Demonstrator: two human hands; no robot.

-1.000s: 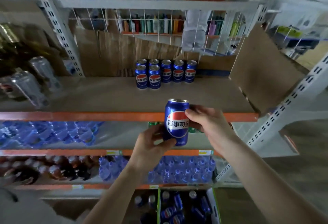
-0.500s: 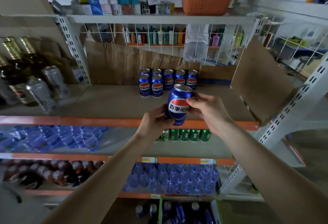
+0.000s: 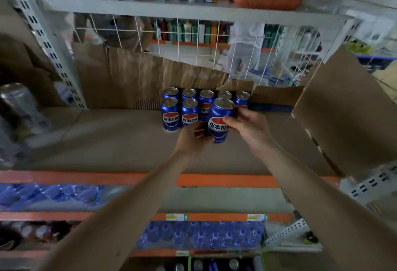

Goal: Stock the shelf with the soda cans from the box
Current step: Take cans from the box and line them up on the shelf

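A blue soda can with a red, white and blue logo is held upright just above the cardboard-lined shelf. My left hand grips its lower left side and my right hand grips its right side. Several matching cans stand in two rows at the back of the shelf, directly behind and left of the held can. Part of the box with more cans shows at the bottom edge.
A cardboard panel leans at the shelf's right end and more cardboard lines the back. Silver cans stand blurred at the left. Water bottle packs fill the lower shelves. A person stands behind the wire grid.
Both hands carried the can up and forward from in front of the orange shelf edge to just in front of the standing cans.
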